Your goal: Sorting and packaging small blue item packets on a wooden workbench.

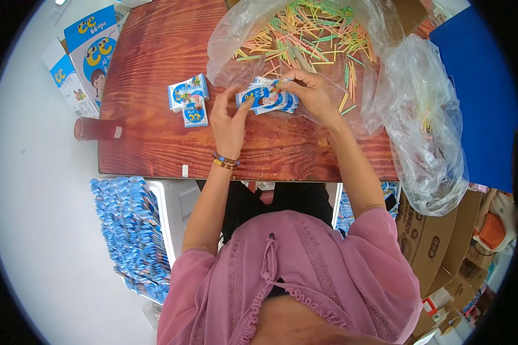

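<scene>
Over the wooden table, both hands are at a small stack of flat blue-and-white packets (270,102) with zigzag ends. My left hand (229,122) grips the left end, its thumb lying on top of the uppermost packet. At the upper right of the stack, the thumb and fingers of my right hand (309,95) are pinched together on the packets' edge; whether they hold something small besides is hidden. To the left of my left hand lies a pile of similar packets (189,98), some overlapping.
A clear plastic bag (227,49) holding many coloured thin sticks (311,34) spreads over the far right of the table (149,63). A reddish container (95,129) and printed boxes (89,57) are at the left. A white bin (170,213) of packets stands below; cardboard boxes (437,241) are at right.
</scene>
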{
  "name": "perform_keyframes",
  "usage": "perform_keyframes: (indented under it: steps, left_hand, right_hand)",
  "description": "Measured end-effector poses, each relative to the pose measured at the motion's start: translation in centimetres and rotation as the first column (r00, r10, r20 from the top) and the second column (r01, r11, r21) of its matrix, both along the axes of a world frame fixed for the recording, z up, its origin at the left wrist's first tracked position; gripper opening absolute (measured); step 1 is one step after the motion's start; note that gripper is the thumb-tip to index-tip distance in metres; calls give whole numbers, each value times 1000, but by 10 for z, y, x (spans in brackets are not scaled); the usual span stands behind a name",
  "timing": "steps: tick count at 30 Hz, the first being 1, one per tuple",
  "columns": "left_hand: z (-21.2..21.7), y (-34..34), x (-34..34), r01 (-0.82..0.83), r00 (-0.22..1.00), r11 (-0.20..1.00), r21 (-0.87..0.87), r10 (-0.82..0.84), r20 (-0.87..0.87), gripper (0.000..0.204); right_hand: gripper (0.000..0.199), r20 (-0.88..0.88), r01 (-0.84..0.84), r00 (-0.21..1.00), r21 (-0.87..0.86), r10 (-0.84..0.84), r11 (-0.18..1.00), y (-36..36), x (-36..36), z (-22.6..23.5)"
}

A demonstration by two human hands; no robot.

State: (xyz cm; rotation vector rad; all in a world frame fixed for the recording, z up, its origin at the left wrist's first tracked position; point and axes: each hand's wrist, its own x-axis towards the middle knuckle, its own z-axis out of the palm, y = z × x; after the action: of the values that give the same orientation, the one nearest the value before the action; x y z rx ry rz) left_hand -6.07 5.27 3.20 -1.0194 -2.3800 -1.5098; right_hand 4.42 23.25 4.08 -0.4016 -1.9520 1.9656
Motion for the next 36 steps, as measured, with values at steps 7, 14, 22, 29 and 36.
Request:
perform_keyframes:
  steps: [7,14,22,29,36]
  left_hand:
    - [19,-7,11,65,642,868,493,-414,645,15]
    - [20,-21,30,-37,549,845,533,-428,718,14]
    - [14,-32,37,-178,537,803,569,-405,740,14]
    - [6,-36,42,-231,523,790,568,-391,757,11]
    - [5,-44,32,-337,305,732,592,-510,804,17]
  right_hand:
    - [13,-45,-48,998,-143,42,989,-27,13,27]
    - [11,24,-11,1000,-120,14,993,-47,16,26]
    - [12,12,-36,999,-139,38,990,-57,13,7]
    - [13,82,-45,996,-23,46,999,-63,19,9]
    - [17,-91,-100,992,-115,90,988,-53,33,29]
